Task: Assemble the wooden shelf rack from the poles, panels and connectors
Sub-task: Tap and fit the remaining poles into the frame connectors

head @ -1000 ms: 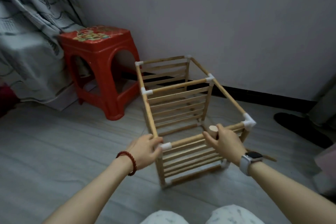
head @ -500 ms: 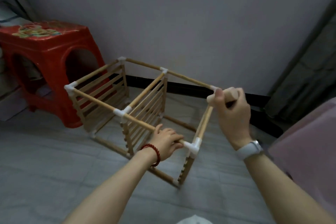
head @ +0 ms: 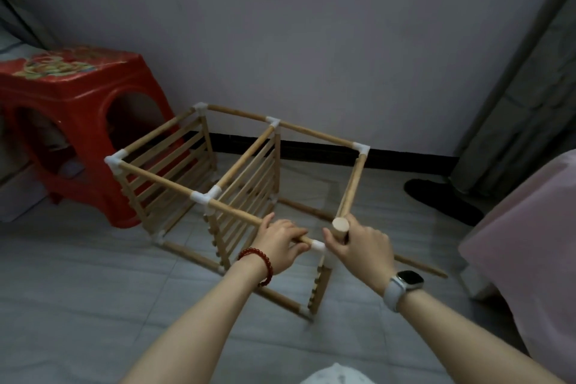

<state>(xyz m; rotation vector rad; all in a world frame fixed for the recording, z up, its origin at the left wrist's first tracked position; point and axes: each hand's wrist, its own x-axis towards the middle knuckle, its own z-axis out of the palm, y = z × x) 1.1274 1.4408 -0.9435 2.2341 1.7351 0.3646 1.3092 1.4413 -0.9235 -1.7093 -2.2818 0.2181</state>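
Head view: left hand (head: 280,241) grips the rail (head: 230,212), right hand (head: 363,246) the pole (head: 350,188); connector (head: 318,246) seemingly half-hidden.

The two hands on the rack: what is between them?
In the head view, a white corner connector sits between the left hand, which grips the front pole, and the right hand, which grips the loose pole end.

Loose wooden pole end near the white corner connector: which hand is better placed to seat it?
Right. The right hand already grips the loose wooden pole end beside the white plastic corner connector. The left hand grips the front top rail, steadying the frame.
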